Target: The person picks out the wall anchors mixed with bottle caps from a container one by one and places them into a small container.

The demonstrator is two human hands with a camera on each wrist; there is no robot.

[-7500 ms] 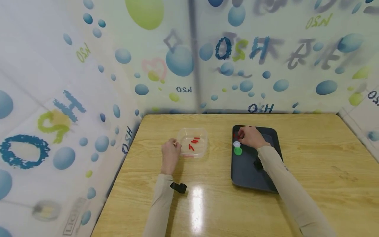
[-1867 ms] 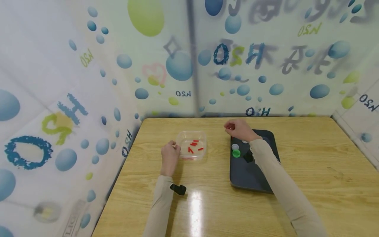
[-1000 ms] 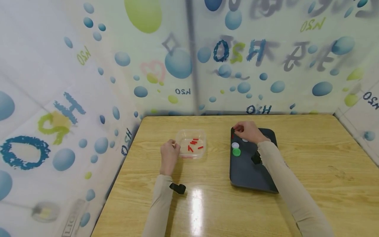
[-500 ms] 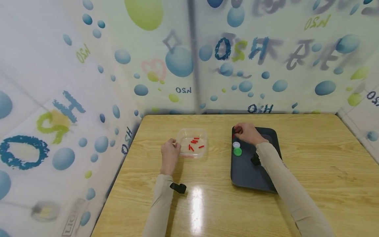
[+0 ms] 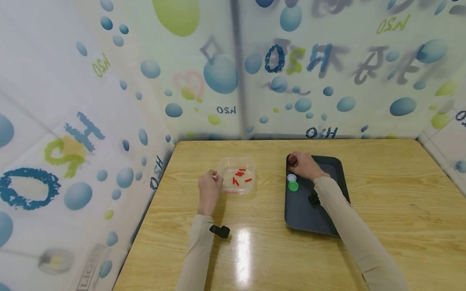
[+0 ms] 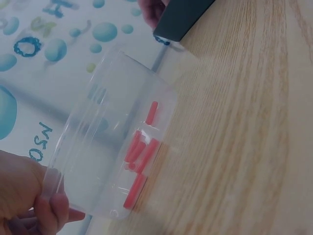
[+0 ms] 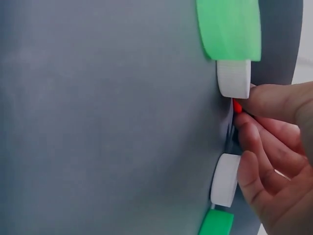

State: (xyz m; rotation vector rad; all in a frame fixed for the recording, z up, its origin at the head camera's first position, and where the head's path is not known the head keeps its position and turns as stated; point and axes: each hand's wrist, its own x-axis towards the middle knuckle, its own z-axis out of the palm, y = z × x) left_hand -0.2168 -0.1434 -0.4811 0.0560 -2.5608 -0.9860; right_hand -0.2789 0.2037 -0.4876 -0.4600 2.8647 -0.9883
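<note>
My left hand (image 5: 210,190) pinches the near-left rim of a clear plastic container (image 6: 83,147), thumb and fingers on either side of the wall. Inside lie several short red sticks (image 6: 152,112), loose on the bottom. At the far left corner of a dark tray (image 5: 309,214), my right hand (image 5: 305,165) reaches down among bottle caps. In the right wrist view its thumb and forefinger close around a small red stick (image 7: 237,106), mostly hidden by the fingertips. A white cap (image 7: 234,78) sits just beside the fingertips, and another white cap (image 7: 225,179) touches the curled fingers.
A large green cap (image 7: 230,29) and a smaller green cap (image 7: 217,223) stand along the tray's inner side. The tray and container rest apart on a wooden table (image 5: 262,210). A patterned wall (image 5: 262,81) borders the table's far edge.
One more red stick lies at the container's right side than 7.5 seconds ago. My right hand has gone from above the tray's left edge back down into its far corner. The left hand stays put.
</note>
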